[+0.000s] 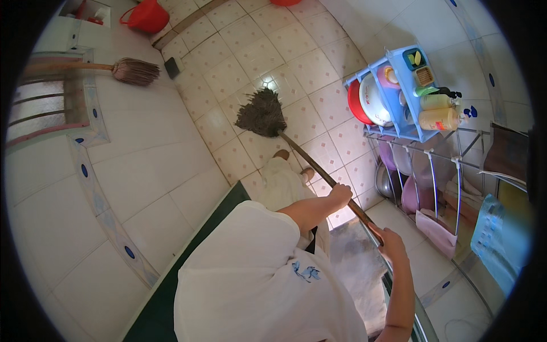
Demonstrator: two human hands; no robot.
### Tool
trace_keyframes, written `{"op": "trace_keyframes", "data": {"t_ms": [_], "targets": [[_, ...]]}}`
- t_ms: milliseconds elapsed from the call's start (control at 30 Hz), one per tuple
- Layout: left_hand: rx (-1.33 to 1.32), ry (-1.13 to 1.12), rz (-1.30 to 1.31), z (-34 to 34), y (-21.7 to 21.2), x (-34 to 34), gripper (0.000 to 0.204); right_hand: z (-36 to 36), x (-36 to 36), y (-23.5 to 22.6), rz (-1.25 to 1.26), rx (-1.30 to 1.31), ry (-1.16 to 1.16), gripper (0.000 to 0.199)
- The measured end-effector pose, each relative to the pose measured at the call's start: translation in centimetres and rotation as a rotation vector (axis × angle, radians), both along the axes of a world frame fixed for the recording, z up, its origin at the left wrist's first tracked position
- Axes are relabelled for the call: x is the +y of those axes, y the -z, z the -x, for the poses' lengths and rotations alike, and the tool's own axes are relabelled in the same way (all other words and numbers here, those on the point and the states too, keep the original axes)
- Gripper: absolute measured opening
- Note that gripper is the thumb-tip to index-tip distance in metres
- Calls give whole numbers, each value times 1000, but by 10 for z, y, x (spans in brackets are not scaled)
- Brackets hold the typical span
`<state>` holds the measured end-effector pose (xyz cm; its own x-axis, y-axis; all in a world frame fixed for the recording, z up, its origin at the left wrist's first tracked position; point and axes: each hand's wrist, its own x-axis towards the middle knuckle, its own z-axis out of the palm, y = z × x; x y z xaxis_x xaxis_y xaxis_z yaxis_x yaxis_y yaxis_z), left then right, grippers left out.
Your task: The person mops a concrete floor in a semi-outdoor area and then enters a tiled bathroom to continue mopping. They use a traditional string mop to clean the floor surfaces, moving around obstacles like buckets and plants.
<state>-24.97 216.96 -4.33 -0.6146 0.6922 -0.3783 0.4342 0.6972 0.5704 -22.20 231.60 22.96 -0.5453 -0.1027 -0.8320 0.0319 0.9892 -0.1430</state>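
A mop with a dark grey string head (260, 114) lies spread on the tiled floor ahead of me. Its long brown handle (314, 163) slants back toward my right side. My left hand (341, 195) is wrapped round the middle of the handle. Farther back, nearer the handle's upper end, my right hand (391, 244) grips it too. Both of my shoes show just behind the mop head, below light trousers.
Along the right wall, a metal rack (430, 179) carries a blue plastic shelf (405, 71) with basins and pump bottles. A second mop (135, 72) sticks out by the left window. One red bucket (149, 16) stands at the far left. A green door edge (228, 202) runs beside me.
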Motion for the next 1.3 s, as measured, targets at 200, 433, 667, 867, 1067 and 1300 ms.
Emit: {"op": "trace_keyframes", "data": {"t_ms": [200,433,667,867,1067,1300], "targets": [[-16,-105,-18,31,13,-50,10,48,-41,14,-2,18,-109,78],[-78,-214,146,107,27,-195,17,125,-142,75,184,54,-223,73],[57,-391,263,109,75,-355,12,123,-285,156,326,165,-221,67],[-32,-599,392,84,65,-388,10,99,-320,178,441,82,-160,73],[104,-586,296,-4,75,-311,11,32,-239,160,454,81,-192,58],[-12,-538,169,-88,54,-143,10,-58,-69,119,327,95,-139,63]]}}
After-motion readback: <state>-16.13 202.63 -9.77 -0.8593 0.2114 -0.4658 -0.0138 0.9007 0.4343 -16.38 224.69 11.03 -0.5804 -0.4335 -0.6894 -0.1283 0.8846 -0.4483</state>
